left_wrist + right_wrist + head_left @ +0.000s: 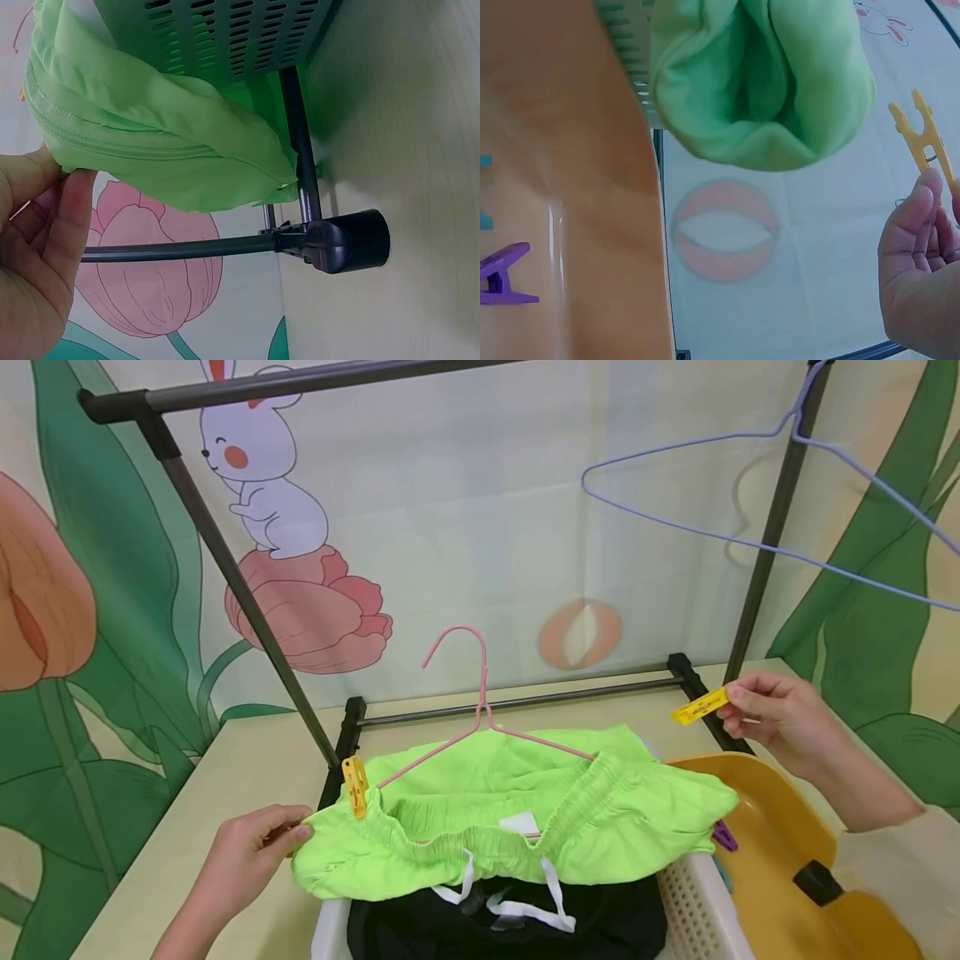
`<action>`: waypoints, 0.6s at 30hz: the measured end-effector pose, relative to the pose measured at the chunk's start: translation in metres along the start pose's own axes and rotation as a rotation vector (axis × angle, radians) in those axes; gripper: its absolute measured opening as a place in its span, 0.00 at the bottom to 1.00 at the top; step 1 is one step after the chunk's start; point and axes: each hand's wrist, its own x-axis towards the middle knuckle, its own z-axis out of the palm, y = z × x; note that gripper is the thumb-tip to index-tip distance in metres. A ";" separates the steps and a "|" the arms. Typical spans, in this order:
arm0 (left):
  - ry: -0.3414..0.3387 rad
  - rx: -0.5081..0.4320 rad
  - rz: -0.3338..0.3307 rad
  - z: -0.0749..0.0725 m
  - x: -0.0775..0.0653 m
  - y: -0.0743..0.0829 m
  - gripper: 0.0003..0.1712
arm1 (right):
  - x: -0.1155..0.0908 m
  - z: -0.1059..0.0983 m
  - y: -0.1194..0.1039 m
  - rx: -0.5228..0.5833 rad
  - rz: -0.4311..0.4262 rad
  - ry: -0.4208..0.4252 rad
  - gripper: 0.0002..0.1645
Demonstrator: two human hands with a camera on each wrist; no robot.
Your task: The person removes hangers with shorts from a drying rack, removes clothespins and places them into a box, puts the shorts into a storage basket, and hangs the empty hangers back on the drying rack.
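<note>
Lime-green shorts (645, 827) with white drawstrings lie over a white basket, a pink hanger (482, 693) set inside their waistband. On the waistband's left side, a yellow clothespin (354, 789) clips the cloth near the hanger's arm. My left hand (251, 852) pinches the left edge of the shorts between thumb and fingers; the left wrist view shows this hold on the green cloth (142, 135). Raised at the right, my right hand (787, 722) pinches a second yellow clothespin (699, 706) by its handle end. Its two prongs point away from the fingers in the right wrist view.
Black clothing (615, 914) fills the white basket (690, 906) under the shorts. An orange tub (780, 810) stands at the right, holding a purple clothespin (506, 277). A dark rack rail (300, 385) spans overhead, and a blue hanger (682, 445) hangs at upper right.
</note>
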 end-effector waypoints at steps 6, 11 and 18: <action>-0.004 -0.008 -0.010 0.000 -0.001 0.000 0.10 | 0.000 -0.006 0.001 -0.036 0.027 -0.046 0.15; 0.002 -0.010 -0.001 0.000 -0.001 -0.001 0.10 | 0.000 -0.010 0.002 -0.035 0.056 -0.096 0.16; 0.005 -0.020 0.003 0.001 -0.001 -0.001 0.10 | -0.001 -0.014 0.006 -0.129 0.141 -0.072 0.13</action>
